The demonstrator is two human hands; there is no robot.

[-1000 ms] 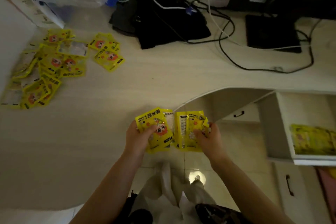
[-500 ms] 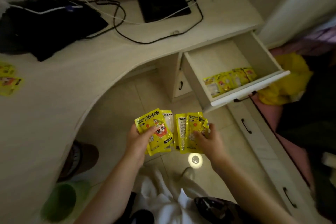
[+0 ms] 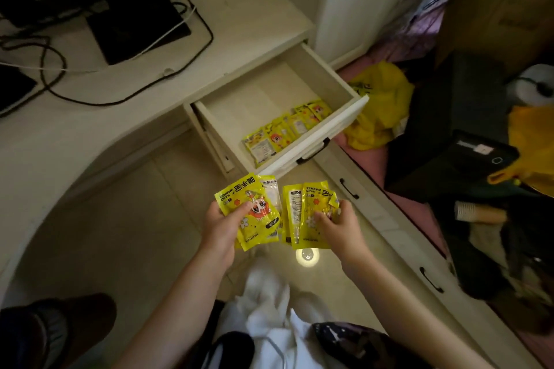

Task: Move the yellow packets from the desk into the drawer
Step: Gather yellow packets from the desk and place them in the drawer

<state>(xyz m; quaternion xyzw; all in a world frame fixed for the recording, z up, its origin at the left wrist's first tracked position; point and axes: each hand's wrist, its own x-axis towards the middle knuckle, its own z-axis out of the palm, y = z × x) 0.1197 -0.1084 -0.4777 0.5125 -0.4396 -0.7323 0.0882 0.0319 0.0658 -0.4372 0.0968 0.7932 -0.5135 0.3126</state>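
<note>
My left hand grips a small stack of yellow packets with a cartoon face on the front. My right hand holds a second stack of yellow packets, printed backs showing. Both stacks hang over the tiled floor, just in front of and below the open drawer. Inside the drawer, a row of yellow packets leans against its front wall. The back half of the drawer floor is bare.
The cream desk curves around at the left, with a black monitor base and cables on it. Lower drawers with black handles run to the right. A yellow bag and dark clutter fill the right side. A shoe is at bottom left.
The view has swung right from the desk's packet pile to the open drawer. Both hands have kept their stacks and carried them toward the drawer's front.
</note>
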